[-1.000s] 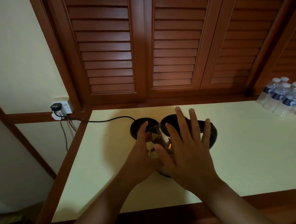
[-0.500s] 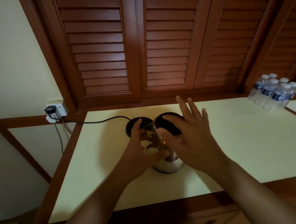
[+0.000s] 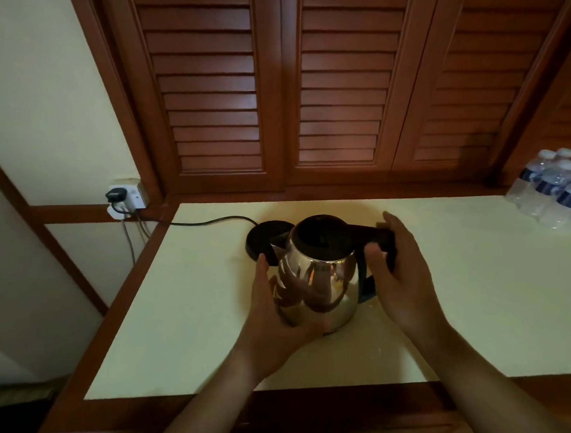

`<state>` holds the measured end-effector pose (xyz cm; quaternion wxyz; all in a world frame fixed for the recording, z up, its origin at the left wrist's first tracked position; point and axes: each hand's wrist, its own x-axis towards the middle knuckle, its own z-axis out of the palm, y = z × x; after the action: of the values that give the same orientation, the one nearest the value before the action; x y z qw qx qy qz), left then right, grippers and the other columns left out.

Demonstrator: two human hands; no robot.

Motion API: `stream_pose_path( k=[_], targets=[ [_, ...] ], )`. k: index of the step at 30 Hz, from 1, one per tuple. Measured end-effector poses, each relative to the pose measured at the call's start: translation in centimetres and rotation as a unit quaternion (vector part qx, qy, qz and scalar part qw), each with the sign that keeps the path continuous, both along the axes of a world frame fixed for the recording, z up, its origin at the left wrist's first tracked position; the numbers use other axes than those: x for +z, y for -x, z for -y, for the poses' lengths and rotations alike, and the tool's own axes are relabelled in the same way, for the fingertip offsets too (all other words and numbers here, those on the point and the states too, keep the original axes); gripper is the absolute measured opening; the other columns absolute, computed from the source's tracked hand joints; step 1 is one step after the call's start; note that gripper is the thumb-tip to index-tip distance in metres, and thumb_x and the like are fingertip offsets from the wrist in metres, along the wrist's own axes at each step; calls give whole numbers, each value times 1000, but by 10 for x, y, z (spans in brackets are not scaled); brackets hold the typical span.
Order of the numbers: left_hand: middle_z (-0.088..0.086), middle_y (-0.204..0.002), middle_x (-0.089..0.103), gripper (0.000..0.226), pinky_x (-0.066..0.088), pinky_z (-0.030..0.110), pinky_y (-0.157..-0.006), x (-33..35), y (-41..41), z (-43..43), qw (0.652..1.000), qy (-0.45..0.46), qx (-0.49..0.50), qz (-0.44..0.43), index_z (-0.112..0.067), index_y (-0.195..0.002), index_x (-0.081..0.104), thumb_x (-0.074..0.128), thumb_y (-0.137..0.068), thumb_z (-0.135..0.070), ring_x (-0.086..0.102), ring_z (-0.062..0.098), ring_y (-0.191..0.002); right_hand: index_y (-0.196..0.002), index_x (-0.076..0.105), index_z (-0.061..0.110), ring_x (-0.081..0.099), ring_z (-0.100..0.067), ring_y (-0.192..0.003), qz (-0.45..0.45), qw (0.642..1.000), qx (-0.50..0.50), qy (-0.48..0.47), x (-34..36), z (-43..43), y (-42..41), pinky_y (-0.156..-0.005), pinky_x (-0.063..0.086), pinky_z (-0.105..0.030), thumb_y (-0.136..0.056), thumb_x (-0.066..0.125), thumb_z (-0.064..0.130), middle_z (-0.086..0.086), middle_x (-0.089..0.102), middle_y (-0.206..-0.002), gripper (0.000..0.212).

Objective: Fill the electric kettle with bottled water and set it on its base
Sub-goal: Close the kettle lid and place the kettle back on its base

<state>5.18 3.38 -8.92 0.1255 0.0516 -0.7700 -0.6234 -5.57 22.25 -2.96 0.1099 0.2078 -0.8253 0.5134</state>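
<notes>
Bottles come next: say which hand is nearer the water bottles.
Right. The right hand grips the kettle handle, toward the water bottles; the left hand cups the kettle, farther away.

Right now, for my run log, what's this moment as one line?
left hand: holds kettle body | right hand: grips handle | kettle: off base | bottles: far right, untouched

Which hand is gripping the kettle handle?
The right hand: its fingers curl round the black handle on the right of the kettle. The left hand instead cups the shiny steel body on the spout side.
</notes>
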Motion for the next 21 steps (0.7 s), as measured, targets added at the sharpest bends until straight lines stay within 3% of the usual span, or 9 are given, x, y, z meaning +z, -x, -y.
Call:
stream_pose_path(
  k=[2, 4, 6, 9, 11, 13, 15, 17, 21],
  targets=[
    [-18, -152, 48, 125, 52, 21, -103, 0, 3, -11, 1000, 9, 21, -2, -29, -161, 13, 98, -70, -14, 50, -2, -138, -153, 33, 25, 50, -1, -122, 13, 1000, 3, 16, -10, 0, 6, -97, 43, -15, -82, 58, 65, 16, 47, -138, 85],
    [-5, -149, 53, 119, 54, 22, -101, -3, 9, -19, 999, 4, 40, -8, -28, -156, 22, 98, -67, -6, 54, 8, -138, -149, 35, 27, 60, -3, -110, 38, 998, 5, 42, -17, -1, 13, -91, 52, -23, -82, 70, 44, 12, 56, -133, 77],
    [-7, -156, 46, 132, 50, 29, -110, -5, 13, -26, 998, 2, 57, 5, -39, -158, 14, 103, -61, -24, 48, 11, -143, -141, 42, 27, 63, 0, -94, 32, 998, 8, 56, -20, -3, 17, -78, 56, -18, -88, 71, 28, 11, 63, -114, 61],
    [-7, -156, 49, 138, 39, 11, -110, -7, 16, -34, 995, 3, 91, 49, -65, -146, 4, 104, -53, -46, 45, 6, -144, -127, 45, 28, 60, 11, -88, 21, 995, 41, 89, -18, -7, 18, -70, 49, -6, -94, 67, 17, 19, 59, -106, 41],
    [-11, -144, 61, 142, 33, 17, -114, -8, 15, -38, 991, 3, 111, 74, -63, -148, -2, 103, -55, -45, 47, 7, -142, -124, 45, 28, 60, 12, -91, 31, 992, 71, 100, -18, -12, 20, -72, 48, -5, -94, 67, 16, 20, 59, -107, 39],
    [-22, -135, 63, 141, 37, 25, -116, -6, 15, -41, 989, 7, 123, 78, -59, -151, 1, 103, -57, -38, 54, 3, -135, -124, 46, 27, 60, 12, -96, 48, 989, 99, 101, -19, -17, 24, -77, 48, -5, -93, 68, 13, 20, 60, -109, 41],
    [-33, -138, 48, 135, 49, 17, -103, -3, 15, -43, 988, 20, 134, 72, -57, -151, 8, 104, -58, -32, 55, -9, -126, -124, 48, 29, 60, 11, -101, 58, 988, 111, 93, -21, -21, 29, -82, 49, -6, -92, 68, 11, 22, 61, -109, 41],
    [-35, -136, 46, 131, 51, 9, -91, -1, 15, -46, 988, 33, 137, 67, -55, -149, 12, 103, -59, -27, 54, -19, -119, -118, 52, 31, 62, 10, -98, 62, 990, 101, 82, -21, -20, 34, -80, 51, -8, -91, 68, 10, 22, 64, -103, 37],
    [-26, -142, 49, 132, 54, 20, -102, 2, 14, -50, 985, 40, 152, 66, -55, -150, 15, 104, -57, -30, 58, -3, -126, -104, 61, 24, 65, -1, -86, 69, 993, 83, 57, -17, -17, 43, -71, 50, -12, -87, 69, 13, 13, 67, -90, 21]
  ],
)
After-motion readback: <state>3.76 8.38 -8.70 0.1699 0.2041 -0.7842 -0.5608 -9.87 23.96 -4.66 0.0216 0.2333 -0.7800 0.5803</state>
